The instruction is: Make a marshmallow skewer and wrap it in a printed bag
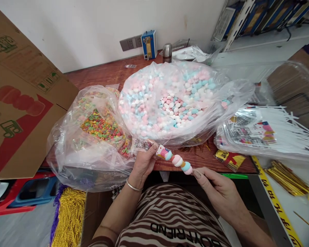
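Between my two hands is a candy skewer (177, 160), a row of pink, white, blue and orange candies slanting down to the right. At its upper end, my left hand (145, 161) is closed on a printed clear wrapper (141, 144), part of which sticks out past the thumb. The right hand (213, 183) pinches the lower end by the last pink candy; whether a stick or wrapper is between those fingers is hidden. Just beyond lies a big open plastic bag of pastel candies (172, 106). Left of it is a clear bag of small colourful ring candies (103, 125).
A large cardboard box (20, 85) stands at the left. At the right lie a pack of white sticks with printed wrappers (262, 133), a yellow packet (230, 160) and gold twist ties (288, 178). A metal flask (167, 52) and a blue device (149, 44) stand behind.
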`<state>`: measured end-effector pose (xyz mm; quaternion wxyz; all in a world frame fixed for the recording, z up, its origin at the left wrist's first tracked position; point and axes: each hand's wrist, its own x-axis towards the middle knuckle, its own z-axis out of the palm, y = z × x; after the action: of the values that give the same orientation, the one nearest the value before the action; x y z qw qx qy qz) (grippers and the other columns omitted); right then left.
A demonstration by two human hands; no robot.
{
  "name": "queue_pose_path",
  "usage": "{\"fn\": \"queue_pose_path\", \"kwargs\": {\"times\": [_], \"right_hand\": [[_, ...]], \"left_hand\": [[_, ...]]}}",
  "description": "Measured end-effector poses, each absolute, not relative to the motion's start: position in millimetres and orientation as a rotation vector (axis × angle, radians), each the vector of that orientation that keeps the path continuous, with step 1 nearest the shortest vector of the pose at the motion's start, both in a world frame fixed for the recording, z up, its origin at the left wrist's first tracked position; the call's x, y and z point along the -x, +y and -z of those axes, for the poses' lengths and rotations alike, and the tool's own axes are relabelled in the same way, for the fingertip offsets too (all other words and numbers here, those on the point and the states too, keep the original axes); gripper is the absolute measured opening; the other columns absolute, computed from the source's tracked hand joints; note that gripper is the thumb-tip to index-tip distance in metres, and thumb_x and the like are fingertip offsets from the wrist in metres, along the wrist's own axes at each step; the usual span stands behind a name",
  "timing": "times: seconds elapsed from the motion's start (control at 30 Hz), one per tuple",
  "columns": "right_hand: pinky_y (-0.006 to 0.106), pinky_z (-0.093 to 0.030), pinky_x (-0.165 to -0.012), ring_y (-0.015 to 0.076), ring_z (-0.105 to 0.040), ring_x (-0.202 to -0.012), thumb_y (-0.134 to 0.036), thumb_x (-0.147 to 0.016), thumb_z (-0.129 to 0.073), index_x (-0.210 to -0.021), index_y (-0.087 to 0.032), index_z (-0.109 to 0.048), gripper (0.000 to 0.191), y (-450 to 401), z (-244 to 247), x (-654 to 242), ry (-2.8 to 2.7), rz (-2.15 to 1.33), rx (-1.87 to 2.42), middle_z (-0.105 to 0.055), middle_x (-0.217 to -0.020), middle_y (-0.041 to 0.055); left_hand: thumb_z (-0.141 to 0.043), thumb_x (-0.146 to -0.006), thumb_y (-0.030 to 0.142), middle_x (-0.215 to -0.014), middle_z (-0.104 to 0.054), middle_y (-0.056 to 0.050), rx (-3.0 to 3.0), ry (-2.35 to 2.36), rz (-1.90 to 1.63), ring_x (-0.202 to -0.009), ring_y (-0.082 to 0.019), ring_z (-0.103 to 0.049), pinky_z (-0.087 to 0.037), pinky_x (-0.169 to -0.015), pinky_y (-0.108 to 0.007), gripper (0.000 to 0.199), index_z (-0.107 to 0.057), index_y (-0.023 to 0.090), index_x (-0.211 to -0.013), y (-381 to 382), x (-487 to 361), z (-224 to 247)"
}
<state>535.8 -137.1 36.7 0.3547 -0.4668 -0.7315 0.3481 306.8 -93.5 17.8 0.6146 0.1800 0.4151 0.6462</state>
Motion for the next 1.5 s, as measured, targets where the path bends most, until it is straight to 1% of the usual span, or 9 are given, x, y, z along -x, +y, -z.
{"fn": "queue_pose_path", "kwargs": {"times": [0.3, 0.57, 0.83, 0.93, 1.0, 1.13, 1.37, 1.43, 1.5], "right_hand": [[0.021, -0.046, -0.070, 0.0116, -0.062, -0.072, -0.014, -0.100, -0.057, -0.106, -0.021, -0.066, 0.013, -142, -17, -535, -1.968, -0.448, 1.162, -0.065, -0.082, -0.0001], [0.022, -0.045, -0.072, 0.0118, -0.063, -0.073, -0.009, -0.098, -0.058, -0.104, -0.019, -0.065, 0.013, -142, -13, -535, -1.991, -0.262, 1.135, -0.067, -0.083, 0.0015], [0.018, -0.048, -0.065, 0.0103, -0.065, -0.068, -0.023, -0.101, -0.054, -0.092, -0.021, -0.070, 0.018, -138, -19, -538, -1.827, -0.877, 1.206, -0.071, -0.080, -0.0021], [0.018, -0.048, -0.060, 0.0111, -0.064, -0.065, -0.028, -0.102, -0.052, -0.092, -0.020, -0.073, 0.024, -137, -22, -536, -1.773, -1.040, 1.242, -0.072, -0.076, -0.0025], [0.018, -0.049, -0.059, 0.0117, -0.064, -0.064, -0.028, -0.102, -0.050, -0.093, -0.019, -0.073, 0.026, -137, -23, -532, -1.746, -1.080, 1.239, -0.071, -0.075, -0.0021], [0.019, -0.051, -0.065, 0.0121, -0.066, -0.070, -0.017, -0.100, -0.052, -0.100, -0.019, -0.071, 0.019, -140, -19, -520, -1.768, -0.907, 1.173, -0.071, -0.081, 0.0001], [0.027, -0.049, -0.069, 0.0169, -0.066, -0.071, -0.005, -0.093, -0.061, -0.118, -0.012, -0.067, 0.027, -145, 1, -514, -2.046, 0.044, 1.034, -0.075, -0.086, 0.0084], [0.026, -0.047, -0.065, 0.0154, -0.064, -0.066, -0.009, -0.095, -0.059, -0.116, -0.013, -0.068, 0.023, -145, 0, -513, -2.012, -0.102, 1.067, -0.074, -0.081, 0.0062], [0.024, -0.046, -0.060, 0.0135, -0.062, -0.062, -0.019, -0.100, -0.054, -0.110, -0.015, -0.069, 0.018, -144, -5, -512, -1.882, -0.543, 1.152, -0.070, -0.075, 0.0034]], "left_hand": [[-0.097, -0.056, 0.022, -0.070, -0.055, 0.007, -0.299, 1.028, -1.466, -0.050, -0.001, -0.044, -0.031, -0.043, -0.013, 0.049, -0.056, 0.016, -0.082, -89, -315, -26], [-0.097, -0.055, 0.023, -0.068, -0.055, 0.007, -0.326, 1.065, -1.451, -0.050, -0.001, -0.043, -0.030, -0.042, -0.014, 0.047, -0.058, 0.015, -0.079, -86, -321, -31], [-0.093, -0.065, 0.029, -0.068, -0.060, 0.002, -0.655, 0.987, -1.413, -0.064, -0.008, -0.055, -0.046, -0.060, -0.019, 0.033, -0.064, 0.014, -0.068, -87, -319, -28], [-0.091, -0.068, 0.028, -0.085, -0.069, -0.002, -0.685, 0.895, -1.411, -0.078, -0.013, -0.064, -0.052, -0.072, -0.023, 0.027, -0.072, 0.016, -0.083, -87, -319, -30], [-0.091, -0.069, 0.027, -0.095, -0.071, -0.003, -0.616, 0.817, -1.411, -0.089, -0.016, -0.068, -0.055, -0.081, -0.028, 0.036, -0.073, 0.021, -0.100, -88, -322, -33], [-0.088, -0.074, 0.033, -0.074, -0.061, 0.003, -0.428, 0.725, -1.432, -0.072, -0.011, -0.063, -0.055, -0.077, -0.026, 0.037, -0.070, 0.020, -0.103, -86, -334, -38], [-0.089, -0.074, 0.032, -0.067, -0.051, 0.006, -0.083, 0.816, -1.444, -0.060, -0.005, -0.052, -0.051, -0.065, -0.019, 0.033, -0.064, 0.015, -0.086, -78, -353, -42], [-0.089, -0.074, 0.033, -0.065, -0.048, 0.007, -0.136, 0.765, -1.447, -0.057, -0.004, -0.048, -0.050, -0.063, -0.019, 0.034, -0.064, 0.015, -0.088, -80, -354, -41], [-0.089, -0.074, 0.037, -0.065, -0.045, 0.008, -0.204, 0.702, -1.429, -0.054, -0.004, -0.044, -0.050, -0.064, -0.020, 0.037, -0.065, 0.016, -0.092, -82, -354, -39]]}}
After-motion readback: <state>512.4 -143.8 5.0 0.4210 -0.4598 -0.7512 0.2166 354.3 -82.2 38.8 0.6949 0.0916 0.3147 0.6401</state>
